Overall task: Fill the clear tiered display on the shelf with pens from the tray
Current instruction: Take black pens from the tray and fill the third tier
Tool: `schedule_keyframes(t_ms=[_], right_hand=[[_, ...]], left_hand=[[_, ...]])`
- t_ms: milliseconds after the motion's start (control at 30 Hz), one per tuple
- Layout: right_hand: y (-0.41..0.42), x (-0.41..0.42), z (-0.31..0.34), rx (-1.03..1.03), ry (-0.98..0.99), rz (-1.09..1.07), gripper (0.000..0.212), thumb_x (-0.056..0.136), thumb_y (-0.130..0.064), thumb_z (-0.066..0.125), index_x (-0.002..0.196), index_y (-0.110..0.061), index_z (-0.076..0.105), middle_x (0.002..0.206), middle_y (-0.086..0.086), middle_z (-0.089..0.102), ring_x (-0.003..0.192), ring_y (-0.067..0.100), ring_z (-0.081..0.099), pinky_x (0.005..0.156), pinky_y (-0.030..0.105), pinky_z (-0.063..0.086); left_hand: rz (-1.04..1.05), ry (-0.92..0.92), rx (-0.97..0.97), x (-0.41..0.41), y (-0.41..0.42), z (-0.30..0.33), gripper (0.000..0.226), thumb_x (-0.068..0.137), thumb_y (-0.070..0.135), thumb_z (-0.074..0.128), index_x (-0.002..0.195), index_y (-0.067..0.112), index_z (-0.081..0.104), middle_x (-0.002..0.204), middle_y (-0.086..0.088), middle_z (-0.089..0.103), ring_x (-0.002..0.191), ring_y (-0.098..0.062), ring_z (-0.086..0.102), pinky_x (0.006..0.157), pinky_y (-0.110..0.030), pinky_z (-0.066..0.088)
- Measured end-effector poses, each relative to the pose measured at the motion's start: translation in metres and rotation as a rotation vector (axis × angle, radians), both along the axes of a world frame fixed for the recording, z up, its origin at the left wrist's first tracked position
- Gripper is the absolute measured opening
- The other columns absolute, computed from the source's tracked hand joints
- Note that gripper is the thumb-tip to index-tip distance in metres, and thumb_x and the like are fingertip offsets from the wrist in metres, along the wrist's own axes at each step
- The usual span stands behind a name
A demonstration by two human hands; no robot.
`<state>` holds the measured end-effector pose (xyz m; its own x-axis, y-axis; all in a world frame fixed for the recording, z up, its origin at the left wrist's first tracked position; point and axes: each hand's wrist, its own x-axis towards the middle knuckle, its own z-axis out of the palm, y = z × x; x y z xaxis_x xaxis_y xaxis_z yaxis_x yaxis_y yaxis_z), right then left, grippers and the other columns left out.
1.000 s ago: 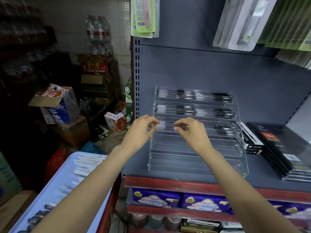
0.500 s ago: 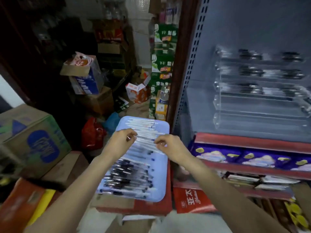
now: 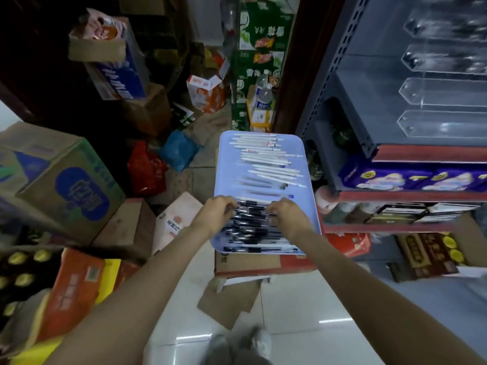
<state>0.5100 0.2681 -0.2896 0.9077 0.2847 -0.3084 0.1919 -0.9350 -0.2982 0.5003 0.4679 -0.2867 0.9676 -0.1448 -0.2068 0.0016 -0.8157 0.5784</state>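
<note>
A light blue tray point(image 3: 308, 196) sits on a cardboard box in front of me. White pens point(image 3: 266, 159) lie in its far half and black pens point(image 3: 253, 230) in its near half. My left hand point(image 3: 214, 213) and my right hand point(image 3: 287, 214) are both down on the black pens, fingers curled onto them at either end of a small bunch. The clear tiered display point(image 3: 442, 90) stands on the grey shelf at the upper right, blurred, with its lower tiers looking bare.
The shelf's red front edge point(image 3: 432, 154) runs right of the tray, with purple packs point(image 3: 411, 177) below it. Cardboard boxes point(image 3: 60, 180) crowd the floor at left. My shoe point(image 3: 259, 343) stands on the white tile floor near the bottom.
One second ago both hands were at the display's middle tier. They came down to the tray, first over the white pens, and now grip the black pens nearer to me.
</note>
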Motion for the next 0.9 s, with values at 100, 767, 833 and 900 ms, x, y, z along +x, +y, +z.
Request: schedule_keyframes(t_ms=[100,767,833,900], right_hand=[[0.003,-0.001,0.006,-0.049,-0.035,-0.038,0.023,0.093,-0.01,0.052,0.115,-0.012,0.059,0.114,0.014,0.054,0.101,0.032,0.055,0.08,0.039,0.049],[0.008,-0.007,0.031,0.106,-0.035,-0.023,0.014,0.091,-0.01,0.056,0.102,-0.005,0.063,0.102,0.013,0.065,0.094,0.029,0.058,0.078,0.042,0.049],[0.005,-0.009,0.041,0.139,-0.075,-0.043,0.014,0.092,-0.009,0.055,0.103,-0.005,0.063,0.102,0.012,0.064,0.096,0.028,0.055,0.078,0.043,0.049],[-0.001,-0.01,0.051,0.194,-0.121,-0.051,0.014,0.091,-0.009,0.056,0.103,-0.005,0.063,0.103,0.012,0.063,0.095,0.027,0.054,0.078,0.04,0.047]], left_hand=[[0.035,0.022,-0.119,0.002,-0.002,-0.008,0.016,0.086,0.009,0.062,0.102,0.007,0.064,0.102,-0.012,0.067,0.096,-0.026,0.061,0.086,-0.032,0.047],[0.203,-0.039,-0.643,0.008,0.012,0.007,0.004,0.081,0.009,0.071,0.083,0.01,0.069,0.086,-0.013,0.067,0.08,-0.018,0.059,0.074,-0.023,0.048],[0.247,-0.058,-0.718,0.012,0.007,0.019,0.004,0.08,0.007,0.071,0.082,0.01,0.068,0.08,-0.007,0.065,0.074,-0.01,0.058,0.069,-0.014,0.046],[0.28,-0.07,-0.812,0.017,-0.001,0.033,0.005,0.08,0.004,0.07,0.083,0.008,0.067,0.076,0.002,0.064,0.069,0.001,0.058,0.067,-0.012,0.046]])
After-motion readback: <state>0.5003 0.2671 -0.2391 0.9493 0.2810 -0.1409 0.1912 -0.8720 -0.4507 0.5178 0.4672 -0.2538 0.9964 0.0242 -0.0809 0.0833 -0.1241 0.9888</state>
